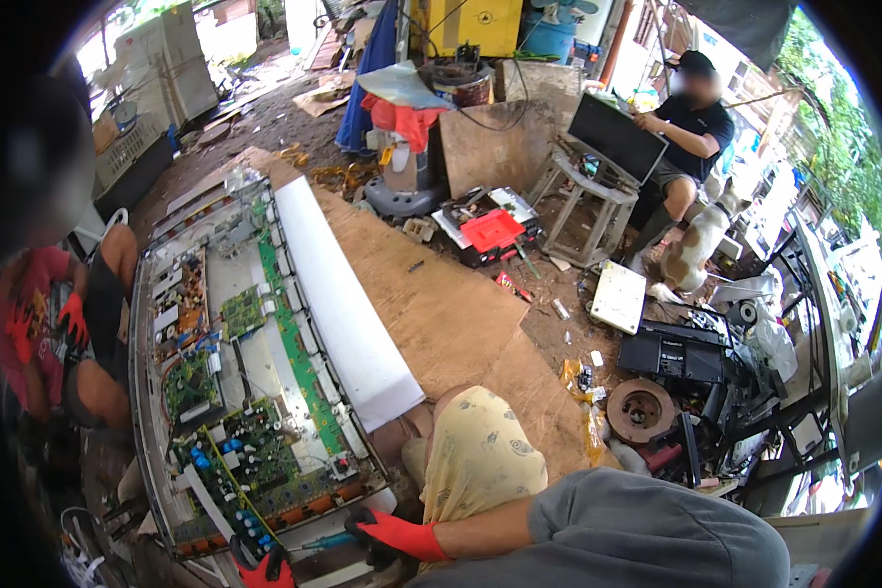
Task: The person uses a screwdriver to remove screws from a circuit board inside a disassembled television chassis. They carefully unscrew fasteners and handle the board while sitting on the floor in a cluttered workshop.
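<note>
A large opened flat-screen TV chassis (299, 407) lies in front of me, with green circuit boards (250, 451) exposed on its back. My right hand (399, 536), in a red glove with black fingers, is closed around a slim teal-handled tool (329, 540), apparently a screwdriver. The tool points left along the chassis's near edge. My left hand (263, 568), gloved alike, is at the near corner of the chassis. The lower picture edge cuts it off, and its grip is unclear.
A white sheet (338, 304) lies along the chassis, over brown plywood (441, 314). At left sits a person in red gloves (73, 318). Another person (696, 127) holds a black screen (617, 137) on a wooden stool (588, 206). A toolbox (490, 230), a dog (696, 245) and scrap surround us.
</note>
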`<state>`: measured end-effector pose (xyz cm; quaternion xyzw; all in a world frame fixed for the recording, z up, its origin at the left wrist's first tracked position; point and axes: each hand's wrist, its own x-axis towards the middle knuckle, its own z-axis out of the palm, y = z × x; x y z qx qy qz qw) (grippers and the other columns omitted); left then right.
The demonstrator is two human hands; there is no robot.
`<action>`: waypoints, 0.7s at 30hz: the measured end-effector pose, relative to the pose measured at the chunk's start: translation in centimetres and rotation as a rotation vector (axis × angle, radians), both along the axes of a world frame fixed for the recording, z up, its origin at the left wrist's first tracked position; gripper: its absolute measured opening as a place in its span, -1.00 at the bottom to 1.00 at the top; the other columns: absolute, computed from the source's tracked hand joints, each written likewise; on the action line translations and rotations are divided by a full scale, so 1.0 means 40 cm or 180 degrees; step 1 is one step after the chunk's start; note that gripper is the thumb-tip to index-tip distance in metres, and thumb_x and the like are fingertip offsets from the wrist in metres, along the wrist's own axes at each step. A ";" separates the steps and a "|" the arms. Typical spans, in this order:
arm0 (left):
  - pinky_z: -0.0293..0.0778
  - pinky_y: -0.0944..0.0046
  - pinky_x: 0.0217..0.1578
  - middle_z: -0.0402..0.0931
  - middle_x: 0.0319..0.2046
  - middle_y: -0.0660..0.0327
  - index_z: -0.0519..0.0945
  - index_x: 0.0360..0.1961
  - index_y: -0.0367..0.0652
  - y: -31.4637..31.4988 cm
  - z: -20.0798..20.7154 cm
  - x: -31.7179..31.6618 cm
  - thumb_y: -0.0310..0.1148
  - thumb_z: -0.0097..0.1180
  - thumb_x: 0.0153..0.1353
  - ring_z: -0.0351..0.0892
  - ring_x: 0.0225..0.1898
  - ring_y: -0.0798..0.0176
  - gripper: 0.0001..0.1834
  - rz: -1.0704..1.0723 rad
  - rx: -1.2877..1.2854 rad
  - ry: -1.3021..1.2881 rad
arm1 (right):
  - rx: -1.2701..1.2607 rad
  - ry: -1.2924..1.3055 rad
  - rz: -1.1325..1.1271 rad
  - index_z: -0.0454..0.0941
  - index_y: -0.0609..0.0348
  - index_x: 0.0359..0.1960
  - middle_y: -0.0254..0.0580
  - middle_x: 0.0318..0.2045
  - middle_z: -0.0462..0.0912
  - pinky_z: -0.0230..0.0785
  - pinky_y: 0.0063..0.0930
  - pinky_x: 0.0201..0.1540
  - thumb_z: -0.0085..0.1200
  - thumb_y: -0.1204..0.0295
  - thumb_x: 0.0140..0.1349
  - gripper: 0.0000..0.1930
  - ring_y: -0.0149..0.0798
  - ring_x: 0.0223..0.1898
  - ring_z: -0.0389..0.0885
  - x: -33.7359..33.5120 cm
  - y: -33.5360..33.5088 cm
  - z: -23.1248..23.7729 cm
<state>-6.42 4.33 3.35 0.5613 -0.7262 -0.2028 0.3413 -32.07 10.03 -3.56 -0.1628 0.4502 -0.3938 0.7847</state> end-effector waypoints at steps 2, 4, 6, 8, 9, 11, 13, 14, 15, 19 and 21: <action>0.48 0.02 -0.20 0.72 -0.36 -0.10 0.78 -0.16 -0.26 -0.003 0.030 0.006 -0.23 0.45 0.17 0.64 -0.37 0.04 -0.67 0.0112 0.0726 -0.0223 | 0.0551 -0.0199 0.0274 0.34 -0.08 -0.16 -0.35 -0.40 0.39 0.41 -0.38 -0.57 -0.07 -0.01 0.49 -0.70 -0.33 -0.64 0.39 -0.010 -0.019 0.029; 0.48 0.04 -0.21 0.70 -0.48 -0.07 0.78 -0.18 -0.26 -0.008 0.046 0.000 -0.22 0.44 0.18 0.62 -0.43 0.08 -0.68 -0.0046 0.0552 -0.0096 | 0.0640 -0.0206 0.0411 0.26 -0.09 -0.27 -0.38 -0.44 0.35 0.37 -0.40 -0.58 -0.07 0.01 0.49 -0.69 -0.34 -0.63 0.35 -0.018 -0.029 0.031; 0.48 0.05 -0.24 0.72 -0.47 -0.03 0.79 -0.22 -0.27 -0.013 0.053 -0.007 -0.24 0.42 0.19 0.60 -0.44 0.16 -0.71 0.0005 0.0773 0.0006 | 0.0334 -0.0072 0.0089 0.39 -0.04 -0.19 -0.34 -0.39 0.43 0.41 -0.43 -0.43 -0.06 0.04 0.48 -0.71 -0.35 -0.50 0.43 -0.006 -0.032 0.002; 0.47 0.04 -0.28 0.71 -0.50 0.00 0.79 -0.23 -0.27 -0.011 0.051 -0.013 -0.25 0.41 0.20 0.57 -0.47 0.22 -0.72 -0.0167 0.0308 0.0029 | 0.0100 -0.0428 -0.0334 0.45 -0.02 -0.13 -0.32 -0.37 0.47 0.43 -0.43 -0.33 -0.05 0.05 0.48 -0.71 -0.36 -0.43 0.47 0.028 -0.023 -0.050; 0.47 0.05 -0.29 0.71 -0.47 0.00 0.78 -0.23 -0.28 -0.010 0.050 -0.013 -0.28 0.40 0.19 0.56 -0.47 0.23 -0.74 -0.0124 0.0501 -0.0012 | 0.0193 -0.0914 -0.0507 0.43 -0.05 -0.12 -0.34 -0.39 0.45 0.44 -0.42 -0.37 0.02 0.16 0.42 -0.80 -0.33 -0.45 0.48 0.044 -0.026 -0.079; 0.48 0.05 -0.29 0.71 -0.48 -0.04 0.78 -0.19 -0.28 -0.004 0.050 -0.009 -0.28 0.41 0.19 0.59 -0.48 0.20 -0.72 0.0059 0.0811 -0.0306 | -0.0536 -0.1674 -0.0306 0.41 -0.07 -0.09 -0.34 -0.40 0.44 0.44 -0.42 -0.40 0.09 0.26 0.36 -0.82 -0.31 -0.47 0.49 0.074 -0.037 -0.123; 0.50 0.05 -0.23 0.71 -0.38 -0.10 0.78 -0.14 -0.25 -0.005 0.048 -0.006 -0.29 0.41 0.18 0.65 -0.40 0.13 -0.71 0.0244 0.0982 -0.0338 | -0.0543 -0.1660 -0.0318 0.41 -0.05 -0.07 -0.33 -0.38 0.45 0.41 -0.42 -0.41 0.08 0.25 0.38 -0.80 -0.32 -0.46 0.49 0.089 -0.049 -0.135; 0.52 0.05 -0.17 0.71 -0.29 -0.15 0.79 -0.12 -0.22 0.000 0.045 -0.006 -0.29 0.41 0.18 0.68 -0.30 0.07 -0.70 0.0338 0.1033 -0.0236 | -0.0151 -0.1351 -0.0546 0.41 -0.04 -0.07 -0.33 -0.37 0.44 0.40 -0.42 -0.42 0.07 0.24 0.39 -0.80 -0.33 -0.47 0.48 0.091 -0.046 -0.129; 0.53 0.04 -0.11 0.72 -0.19 -0.20 0.79 -0.09 -0.18 -0.001 0.042 -0.006 -0.29 0.42 0.17 0.71 -0.21 0.00 -0.69 0.0432 0.1087 -0.0131 | 0.0248 -0.1038 -0.0768 0.41 -0.03 -0.06 -0.32 -0.36 0.44 0.39 -0.41 -0.43 0.06 0.22 0.40 -0.80 -0.34 -0.47 0.48 0.084 -0.051 -0.118; 0.39 0.00 0.27 0.29 0.37 -0.32 0.81 -0.03 0.01 -0.011 0.024 -0.019 -0.27 0.44 0.13 0.39 0.28 -0.37 -0.67 -0.0125 0.0199 -0.0753 | -0.0200 0.0264 0.0188 0.43 -0.01 -0.04 -0.27 -0.28 0.53 0.48 -0.45 -0.37 0.04 0.16 0.44 -0.76 -0.40 -0.43 0.55 0.027 -0.038 -0.068; 0.39 -0.02 0.26 0.27 0.38 -0.33 0.81 -0.04 0.02 -0.003 0.021 -0.024 -0.27 0.44 0.14 0.42 0.26 -0.35 -0.68 -0.0129 0.0024 -0.0963 | -0.0217 0.0085 0.0161 0.43 -0.01 -0.03 -0.26 -0.28 0.54 0.48 -0.45 -0.37 0.04 0.14 0.45 -0.74 -0.39 -0.43 0.56 0.015 -0.036 -0.070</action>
